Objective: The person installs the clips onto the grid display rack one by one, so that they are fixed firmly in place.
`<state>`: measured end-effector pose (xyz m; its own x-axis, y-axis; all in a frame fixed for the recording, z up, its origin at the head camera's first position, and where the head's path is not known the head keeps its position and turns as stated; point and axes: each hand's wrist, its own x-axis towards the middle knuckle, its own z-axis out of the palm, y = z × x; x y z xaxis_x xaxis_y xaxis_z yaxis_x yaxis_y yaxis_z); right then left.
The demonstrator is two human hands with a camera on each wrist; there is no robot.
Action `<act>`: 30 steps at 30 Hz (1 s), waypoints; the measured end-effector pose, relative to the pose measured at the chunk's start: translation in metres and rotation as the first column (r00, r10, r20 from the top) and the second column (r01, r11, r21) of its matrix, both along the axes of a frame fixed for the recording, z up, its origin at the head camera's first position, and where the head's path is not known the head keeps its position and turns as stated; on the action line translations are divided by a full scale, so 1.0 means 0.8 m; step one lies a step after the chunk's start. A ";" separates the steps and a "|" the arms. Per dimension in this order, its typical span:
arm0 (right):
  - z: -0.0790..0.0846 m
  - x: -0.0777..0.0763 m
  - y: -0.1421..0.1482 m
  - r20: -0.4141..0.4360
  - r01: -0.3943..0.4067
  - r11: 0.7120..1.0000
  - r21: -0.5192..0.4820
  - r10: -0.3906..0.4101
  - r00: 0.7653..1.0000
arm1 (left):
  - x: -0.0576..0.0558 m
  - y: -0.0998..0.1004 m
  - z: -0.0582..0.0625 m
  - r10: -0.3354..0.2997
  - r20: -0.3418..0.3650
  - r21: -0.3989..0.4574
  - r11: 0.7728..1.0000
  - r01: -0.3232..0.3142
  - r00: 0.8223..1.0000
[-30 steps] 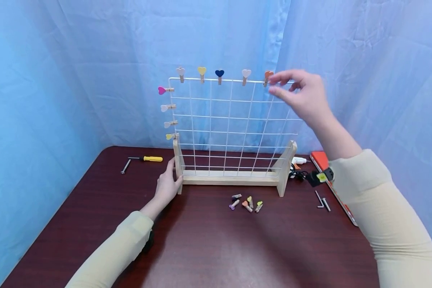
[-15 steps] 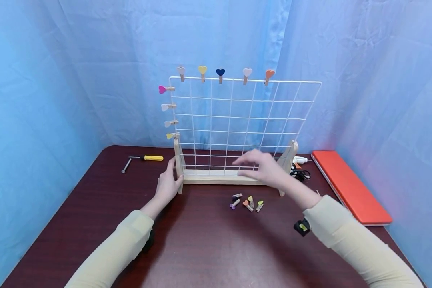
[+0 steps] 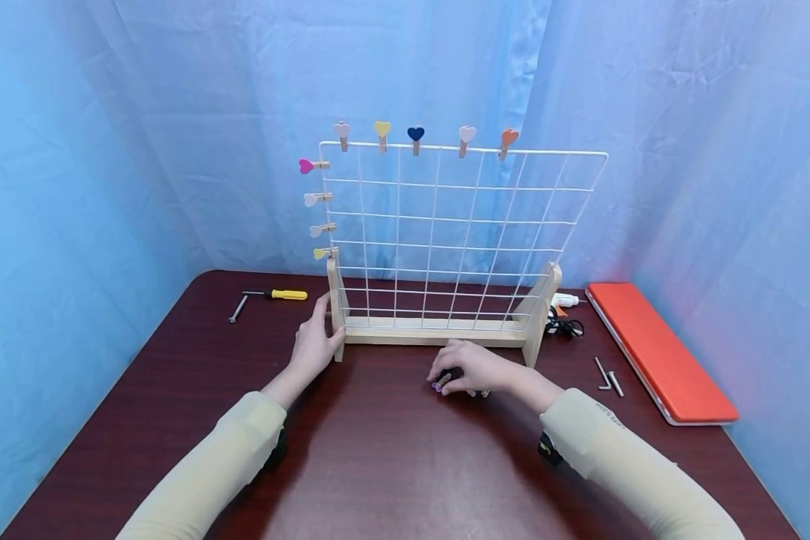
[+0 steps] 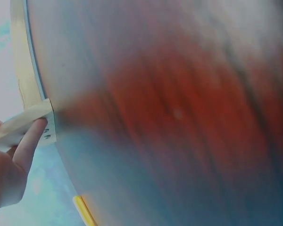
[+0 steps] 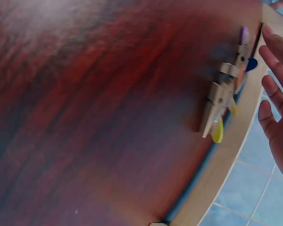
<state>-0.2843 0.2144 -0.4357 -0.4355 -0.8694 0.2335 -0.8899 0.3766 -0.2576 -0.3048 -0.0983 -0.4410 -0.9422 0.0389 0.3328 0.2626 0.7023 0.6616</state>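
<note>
A white wire grid [image 3: 434, 221] stands in a wooden stand [image 3: 432, 337]. Heart-topped clothespins, among them a navy one [image 3: 415, 135] and an orange one [image 3: 508, 141], sit along its top edge, and others, such as a pink one [image 3: 307, 166], down its left side. My left hand [image 3: 313, 346] grips the stand's left upright [image 4: 30, 120], thumb in front. Low over a small pile of loose clothespins [image 5: 219, 108], my right hand [image 3: 472, 367] has thumb and fingers apart, close around a purple-heart clothespin [image 3: 440, 384]. The hand partly hides the pile in the head view.
On the left lie a yellow-handled screwdriver [image 3: 289, 295] and a bolt [image 3: 239, 309]. To the right are a red case [image 3: 661, 349], a hex key [image 3: 602, 373], another bolt [image 3: 616, 384], and a white glue gun [image 3: 565, 300] with a black cord [image 3: 565, 327]. Blue curtains surround the table.
My right hand has come down from beside the orange clothespin at the grid's top to the loose clothespins on the table. My left hand has stayed on the stand.
</note>
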 end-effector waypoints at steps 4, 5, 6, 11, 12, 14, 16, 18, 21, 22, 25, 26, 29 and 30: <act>-0.004 0.002 -0.002 0.008 0.004 0.997 0.079 -0.004 1.000 | -0.002 -0.003 0.002 -0.047 -0.002 0.027 0.999 0.047 0.999; -0.004 0.003 -0.002 0.012 0.006 0.996 0.088 -0.007 1.000 | -0.003 -0.004 0.002 -0.059 0.001 0.036 0.998 0.059 0.998; -0.004 0.003 -0.003 0.017 0.010 0.995 0.095 -0.012 1.000 | -0.003 -0.006 0.003 -0.074 0.004 0.046 0.996 0.074 0.997; 0.000 0.008 -0.007 0.059 0.025 0.995 0.096 -0.031 0.998 | -0.006 -0.013 0.002 -0.136 0.026 0.098 0.986 0.133 0.990; 0.001 0.008 -0.007 0.076 0.020 0.996 0.087 -0.027 0.997 | -0.007 -0.014 0.001 -0.148 0.032 0.110 0.984 0.143 0.989; 0.003 0.010 -0.008 0.101 0.011 0.998 0.059 -0.017 0.995 | -0.007 -0.015 0.000 -0.161 0.045 0.131 0.979 0.154 0.986; 0.007 0.012 -0.008 0.110 0.006 1.000 0.015 -0.008 0.994 | -0.006 -0.015 0.000 -0.174 0.053 0.148 0.975 0.164 0.983; 0.013 0.015 -0.008 0.091 0.012 1.000 -0.028 -0.009 0.996 | -0.006 -0.015 -0.001 -0.175 0.055 0.150 0.975 0.165 0.983; 0.028 0.021 -0.006 0.072 0.033 0.996 -0.079 -0.028 0.997 | -0.005 -0.015 -0.001 -0.164 0.047 0.138 0.978 0.157 0.985; 0.034 0.023 -0.005 0.074 0.044 0.995 -0.092 -0.037 0.997 | -0.005 -0.015 -0.001 -0.162 0.047 0.136 0.979 0.154 0.986; 0.057 0.033 0.001 0.144 0.064 0.987 -0.150 -0.043 0.989 | -0.005 -0.014 -0.001 -0.159 0.039 0.120 0.981 0.153 0.987; 0.068 0.039 0.002 0.158 0.075 0.982 -0.172 -0.048 0.986 | -0.005 -0.014 -0.001 -0.160 0.036 0.115 0.981 0.155 0.987; 0.104 0.056 0.006 0.158 0.101 0.966 -0.239 -0.064 0.985 | -0.006 -0.014 -0.002 -0.155 0.027 0.105 0.983 0.152 0.988; 0.116 0.061 0.008 0.157 0.112 0.958 -0.262 -0.073 0.985 | -0.006 -0.015 -0.002 -0.154 0.023 0.102 0.983 0.151 0.988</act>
<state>-0.2351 0.2207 -0.3425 -0.5574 -0.7373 0.3817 -0.8002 0.3545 -0.4837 -0.3099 -0.1103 -0.4427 -0.9377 0.1514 0.3128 0.3400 0.5856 0.7358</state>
